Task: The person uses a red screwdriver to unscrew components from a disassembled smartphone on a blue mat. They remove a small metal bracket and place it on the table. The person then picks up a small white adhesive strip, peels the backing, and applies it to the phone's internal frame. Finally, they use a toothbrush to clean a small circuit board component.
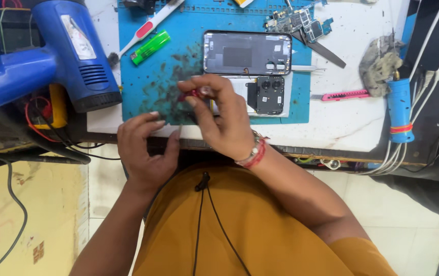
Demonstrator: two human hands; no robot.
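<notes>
Screwdriver [195,94], small and red-handled, sits pinched in the fingertips of the right hand [223,122] over the near edge of a blue work mat [143,87]. Just beyond it lies an opened phone [260,95], its camera block exposed, with a detached back cover [247,52] farther off. The left hand [145,151] rests loosely curled at the table's near edge, holding nothing visible. A blue heat gun [71,51] lies at far left; a green lighter [150,47], a toothbrush [145,28] and a pink cutter [346,95] lie around the mat.
</notes>
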